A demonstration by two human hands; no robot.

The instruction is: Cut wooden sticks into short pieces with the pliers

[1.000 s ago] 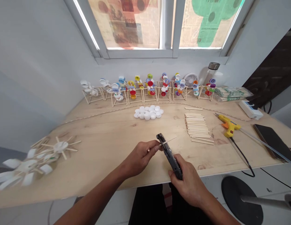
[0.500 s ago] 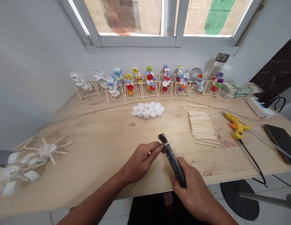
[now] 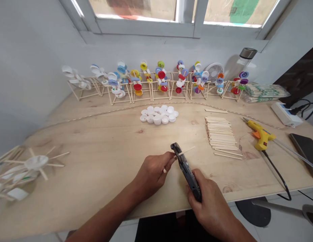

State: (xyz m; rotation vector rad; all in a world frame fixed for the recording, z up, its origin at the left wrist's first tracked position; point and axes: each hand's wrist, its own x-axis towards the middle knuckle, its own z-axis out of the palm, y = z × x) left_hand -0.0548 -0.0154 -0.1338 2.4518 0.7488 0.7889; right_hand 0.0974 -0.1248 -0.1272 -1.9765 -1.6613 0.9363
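My left hand [image 3: 153, 171] pinches a thin wooden stick [image 3: 184, 151] over the near part of the wooden table [image 3: 101, 148]. My right hand [image 3: 209, 201] is closed round the handles of black cutting pliers [image 3: 184, 168]. The pliers' jaws sit on the stick, whose free end pokes out to the right. A short stub of the stick shows below my left fingers. A row of cut sticks [image 3: 220, 136] lies to the right of the hands, and a heap of white bottle caps [image 3: 158, 115] lies beyond them.
Along the back wall stands a row of stick frames with coloured caps [image 3: 156, 80]. A yellow glue gun [image 3: 261, 134] and its cable lie at right, with a phone [image 3: 306, 149] and power strip [image 3: 285, 114]. White stick-and-cap wheels [image 3: 25, 168] lie at the left edge.
The camera has tilted down, so everything sits higher in view. The stick now angles differently in my left fingers, its stub pointing downward. Both hands stay closed on their items.
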